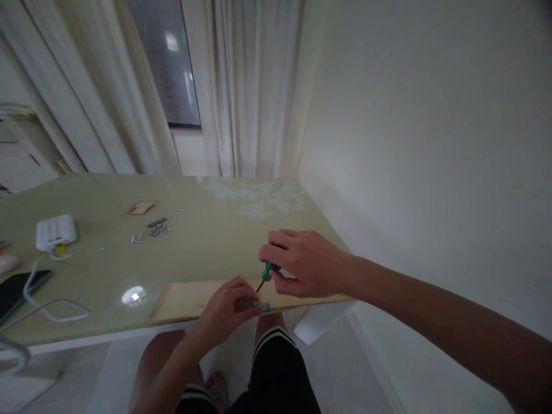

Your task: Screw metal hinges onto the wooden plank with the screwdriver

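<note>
My right hand (302, 263) is closed around the green handle of a screwdriver (267, 271). Its shaft slants down and left to a small silver metal plate (264, 307) at the near edge of a long wooden board (185, 296). My left hand (226, 310) is closed in a pinch at the plate's left end, right by the screwdriver tip. Whether a screw sits under the tip is too small to make out. The board lies flat along the table's front edge, partly covered by both hands.
On the green-topped table (207, 241) lie several small metal parts (157, 229), loose screws (137, 238) and a small wooden piece (140, 207). At left are a white power bank (56, 232), its cable (56, 318) and a dark phone (21, 290). A wall (431, 172) borders the right side.
</note>
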The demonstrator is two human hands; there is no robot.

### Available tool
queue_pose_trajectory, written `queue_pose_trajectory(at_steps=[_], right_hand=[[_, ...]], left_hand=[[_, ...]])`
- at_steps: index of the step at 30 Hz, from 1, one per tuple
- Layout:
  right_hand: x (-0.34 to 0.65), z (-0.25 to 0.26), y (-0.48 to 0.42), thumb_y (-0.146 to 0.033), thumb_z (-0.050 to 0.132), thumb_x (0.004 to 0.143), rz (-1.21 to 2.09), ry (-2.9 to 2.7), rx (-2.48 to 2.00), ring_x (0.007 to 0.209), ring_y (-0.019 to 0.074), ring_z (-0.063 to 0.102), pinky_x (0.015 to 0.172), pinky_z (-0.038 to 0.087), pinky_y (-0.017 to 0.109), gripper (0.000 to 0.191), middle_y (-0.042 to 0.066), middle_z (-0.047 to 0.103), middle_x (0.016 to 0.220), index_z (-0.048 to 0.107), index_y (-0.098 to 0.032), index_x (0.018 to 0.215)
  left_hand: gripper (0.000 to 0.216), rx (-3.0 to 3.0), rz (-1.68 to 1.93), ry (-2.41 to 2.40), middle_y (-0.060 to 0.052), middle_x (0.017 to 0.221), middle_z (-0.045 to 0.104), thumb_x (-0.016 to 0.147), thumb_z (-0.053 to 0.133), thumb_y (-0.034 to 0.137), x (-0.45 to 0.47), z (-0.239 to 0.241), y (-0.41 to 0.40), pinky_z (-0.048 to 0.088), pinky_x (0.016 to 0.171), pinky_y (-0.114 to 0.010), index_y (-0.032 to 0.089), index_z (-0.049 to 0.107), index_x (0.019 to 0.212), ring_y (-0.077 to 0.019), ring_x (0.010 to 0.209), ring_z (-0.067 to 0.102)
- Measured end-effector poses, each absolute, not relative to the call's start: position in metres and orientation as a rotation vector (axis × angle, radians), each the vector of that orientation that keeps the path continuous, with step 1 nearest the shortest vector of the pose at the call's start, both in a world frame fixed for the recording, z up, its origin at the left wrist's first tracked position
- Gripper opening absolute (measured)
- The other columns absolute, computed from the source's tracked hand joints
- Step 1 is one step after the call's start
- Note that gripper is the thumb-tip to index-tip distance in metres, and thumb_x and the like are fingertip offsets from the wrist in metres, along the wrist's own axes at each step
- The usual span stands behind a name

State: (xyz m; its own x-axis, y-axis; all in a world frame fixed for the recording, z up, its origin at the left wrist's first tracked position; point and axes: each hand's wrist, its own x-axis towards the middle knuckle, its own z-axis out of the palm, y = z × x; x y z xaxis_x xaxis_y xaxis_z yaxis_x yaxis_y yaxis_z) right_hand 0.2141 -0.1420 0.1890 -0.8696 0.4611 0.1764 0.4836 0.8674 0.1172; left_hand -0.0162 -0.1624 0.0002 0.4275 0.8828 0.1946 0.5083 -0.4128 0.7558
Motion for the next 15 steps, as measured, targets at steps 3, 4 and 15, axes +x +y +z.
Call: queue_pose_trajectory(at_steps=[3, 4, 15], right_hand=[[0.210, 0.188, -0.143, -0.029, 0.054, 0.096, -0.234, -2.927, -0.716, 0.089, 0.0201, 0.053, 0.068, 0.037, 0.032, 0.016, 0.006, 0.063, 0.103, 0.060, -0.020, 0.108], [0.209, 0.188, -0.143, -0.029, 0.054, 0.096, -0.242, -2.936, -0.710, 0.089, 0.0202, 0.054, 0.067, 0.037, 0.032, 0.016, 0.006, 0.063, 0.103, 0.060, -0.020, 0.107], [0.201, 0.191, -0.147, -0.029, 0.055, 0.095, -0.191, -2.976, -0.698, 0.087, 0.0197, 0.054, 0.063, 0.032, 0.031, 0.016, 0.007, 0.064, 0.103, 0.061, -0.020, 0.106]], left_hand=[[0.010, 2.073, 0.789, 1.131, -0.005, 0.100, 0.072, 0.087, 0.079, 0.033, -0.018, 0.004, -0.162, 0.051, 0.089, -0.032, 0.024, 0.079, 0.093, -0.0215, 0.097, 0.067], [0.010, 2.073, 0.790, 1.129, -0.004, 0.100, 0.072, 0.087, 0.080, 0.032, -0.018, 0.005, -0.162, 0.051, 0.089, -0.032, 0.024, 0.079, 0.092, -0.0216, 0.097, 0.067], [0.012, 2.111, 0.786, 1.140, -0.001, 0.099, 0.075, 0.080, 0.086, 0.023, -0.019, 0.003, -0.160, 0.046, 0.104, -0.039, 0.025, 0.078, 0.089, -0.0228, 0.099, 0.067]])
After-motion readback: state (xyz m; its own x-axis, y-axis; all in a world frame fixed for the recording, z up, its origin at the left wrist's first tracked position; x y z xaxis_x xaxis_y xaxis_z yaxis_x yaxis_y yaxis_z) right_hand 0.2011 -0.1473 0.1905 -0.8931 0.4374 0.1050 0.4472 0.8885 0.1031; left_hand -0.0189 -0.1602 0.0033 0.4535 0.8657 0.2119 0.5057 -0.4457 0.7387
